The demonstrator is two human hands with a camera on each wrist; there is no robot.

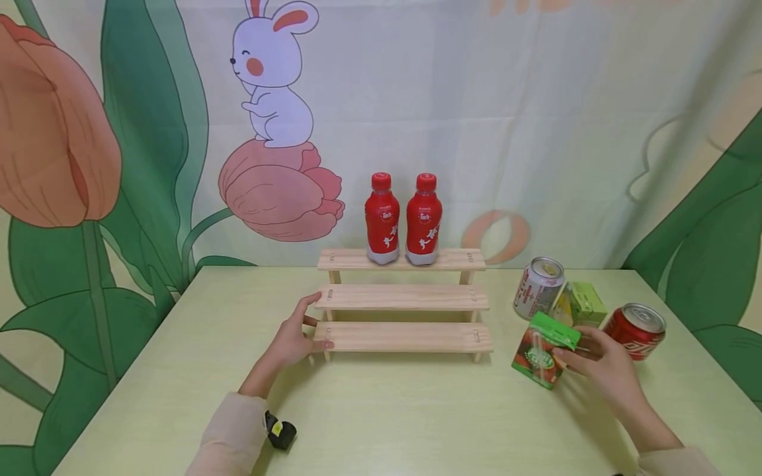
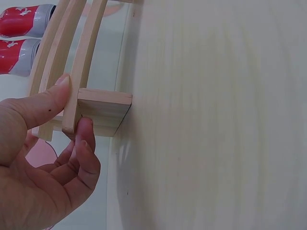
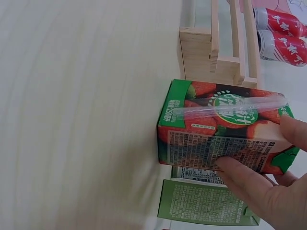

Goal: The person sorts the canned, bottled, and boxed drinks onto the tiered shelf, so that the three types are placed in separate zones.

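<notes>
Right hand (image 1: 608,370) grips a juice box (image 1: 536,356), top up, long axis tilted; left hand (image 1: 292,340) pinches the rack (image 1: 401,337), which stretches toward the right hand

Left grip (image 1: 292,340) and right grip (image 1: 608,367) both pinched; forearms (image 1: 260,378) angled inward

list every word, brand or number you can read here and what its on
"250": green end strip of the strawberry carton
"汁": its round logo; the rest there is unclear
Too small or blurred to read: the carton's side-panel print; the green carton's print; white lettering on the left red bottle and right red bottle
Partial, not readable for sure: silver can, red can
</notes>
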